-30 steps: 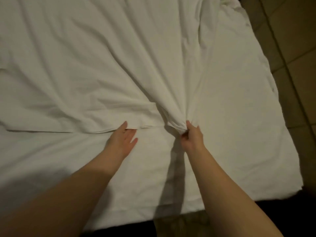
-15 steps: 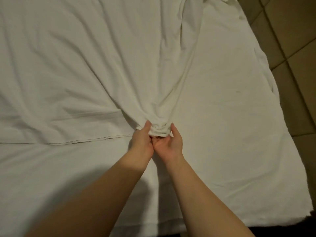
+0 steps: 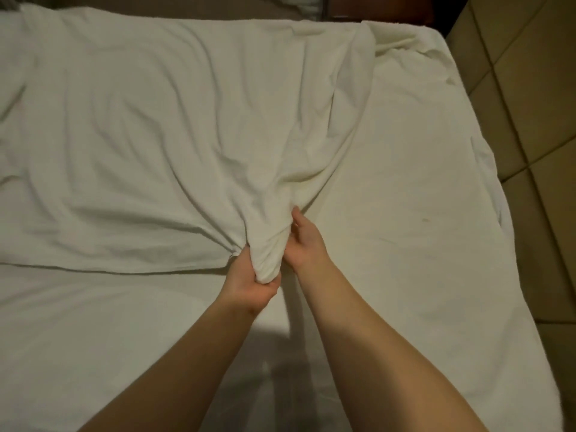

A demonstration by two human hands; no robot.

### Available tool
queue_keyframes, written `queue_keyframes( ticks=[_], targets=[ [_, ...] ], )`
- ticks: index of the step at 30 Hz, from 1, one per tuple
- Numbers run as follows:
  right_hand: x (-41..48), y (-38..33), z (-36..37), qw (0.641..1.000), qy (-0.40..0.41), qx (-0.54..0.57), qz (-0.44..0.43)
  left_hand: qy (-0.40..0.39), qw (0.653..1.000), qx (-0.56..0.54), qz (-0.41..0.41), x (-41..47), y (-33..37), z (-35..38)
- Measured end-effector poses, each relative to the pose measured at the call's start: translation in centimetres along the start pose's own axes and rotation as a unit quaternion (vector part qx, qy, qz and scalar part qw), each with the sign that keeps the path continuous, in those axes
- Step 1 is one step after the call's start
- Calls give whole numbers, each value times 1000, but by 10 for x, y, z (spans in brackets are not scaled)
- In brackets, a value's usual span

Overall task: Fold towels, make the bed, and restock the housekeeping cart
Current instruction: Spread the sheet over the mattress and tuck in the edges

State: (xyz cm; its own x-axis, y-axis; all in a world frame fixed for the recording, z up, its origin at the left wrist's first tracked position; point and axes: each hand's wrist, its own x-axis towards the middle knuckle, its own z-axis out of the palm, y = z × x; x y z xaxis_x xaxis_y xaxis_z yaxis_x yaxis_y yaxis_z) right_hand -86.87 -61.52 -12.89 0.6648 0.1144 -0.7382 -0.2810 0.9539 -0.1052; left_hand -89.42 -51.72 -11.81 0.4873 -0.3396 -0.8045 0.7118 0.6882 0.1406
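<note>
A wrinkled white top sheet [image 3: 162, 145] lies spread over the far and left part of the bed. Its near right corner is bunched into a thick wad [image 3: 268, 254]. My left hand [image 3: 252, 285] grips the bottom of that wad from below, fingers curled round it. My right hand [image 3: 304, 244] lies along the wad's right side, thumb and fingers against the cloth; whether they close on it I cannot tell. Under both lies the flat white fitted sheet of the bed [image 3: 405, 244].
The bed's right edge [image 3: 511, 244] runs diagonally, with brown floor tiles [image 3: 536, 104] beyond it. A dark headboard strip [image 3: 374, 10] shows at the top. The top sheet's near hem [image 3: 109, 269] crosses the left half.
My left hand went from lying flat on the hem to gripping the bunched corner. My right hand slid up along the wad. The view shifted back, showing more of the bed's far end.
</note>
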Motion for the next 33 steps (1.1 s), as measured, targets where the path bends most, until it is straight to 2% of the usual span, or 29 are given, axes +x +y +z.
queue_keyframes(
  ticks=[5,11,14,16,18,21,23,25,30,33],
  targets=[
    [0,-23,1,997,-38,48,-36,-60,998,-7,-10,-2,5,7],
    [-23,-26,-14,995,-33,87,32,-91,994,-58,-30,-7,-5,25],
    [-40,-29,-18,993,-54,101,41,-62,998,-29,-7,-6,0,27],
    [-48,-36,-17,995,-41,86,-40,-44,998,-34,7,-4,6,27],
    [-50,-46,-18,985,-1,64,-162,-37,999,-8,33,-1,9,28],
    [-65,-52,-7,943,50,-56,-324,-24,1000,3,15,1,10,38],
    [-76,-54,1,913,59,-102,-391,-24,1000,16,-9,2,12,41],
    [-81,-53,4,902,67,-112,-411,-24,999,37,-15,5,16,36],
    [-68,-47,-17,936,122,-18,-329,22,998,47,-33,4,16,10],
    [-70,-33,-37,920,192,20,-341,56,998,39,-17,8,17,-8]
  ],
)
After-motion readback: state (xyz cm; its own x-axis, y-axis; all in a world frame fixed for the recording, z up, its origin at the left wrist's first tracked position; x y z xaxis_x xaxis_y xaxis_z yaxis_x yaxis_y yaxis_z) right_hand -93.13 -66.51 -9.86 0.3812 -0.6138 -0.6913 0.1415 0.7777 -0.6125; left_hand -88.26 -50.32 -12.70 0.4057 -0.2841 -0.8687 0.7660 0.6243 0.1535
